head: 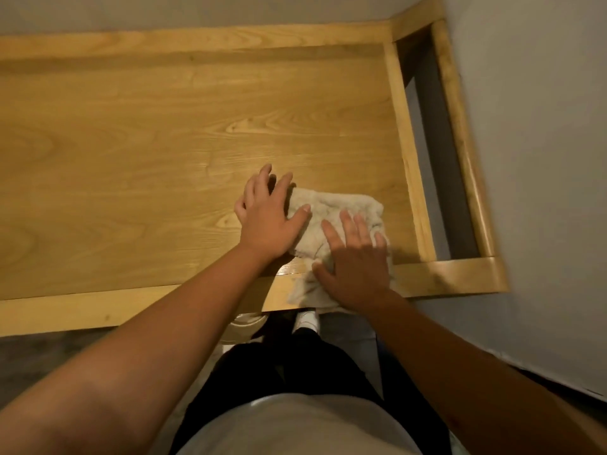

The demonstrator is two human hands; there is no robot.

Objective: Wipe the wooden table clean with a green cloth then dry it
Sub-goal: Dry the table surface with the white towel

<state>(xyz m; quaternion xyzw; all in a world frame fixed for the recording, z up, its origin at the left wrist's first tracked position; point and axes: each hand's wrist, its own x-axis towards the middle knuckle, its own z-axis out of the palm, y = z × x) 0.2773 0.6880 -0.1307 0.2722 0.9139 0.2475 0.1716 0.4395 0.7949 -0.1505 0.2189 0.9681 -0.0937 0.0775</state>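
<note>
The right hand (pixel 356 257) lies flat with fingers straight and spread, palm pressing down on a pale beige cloth (pixel 331 221) near the front edge of the table (pixel 131 152). The left hand (pixel 267 215) sits at its ten o'clock, also flat and spread, its thumb and palm edge on the cloth's left border, its fingers reaching onto bare wood. Neither hand curls around the fabric; both seem placed to pin and spread it so a broad patch meets the surface.

The cloth is crumpled, and its six o'clock end droops over the table's front lip. It looks beige rather than green, so this is likely the drying stage.

At three o'clock from the hands a raised wooden rail (pixel 409 152) borders the top, with a wall (pixel 538 126) beyond it.
</note>
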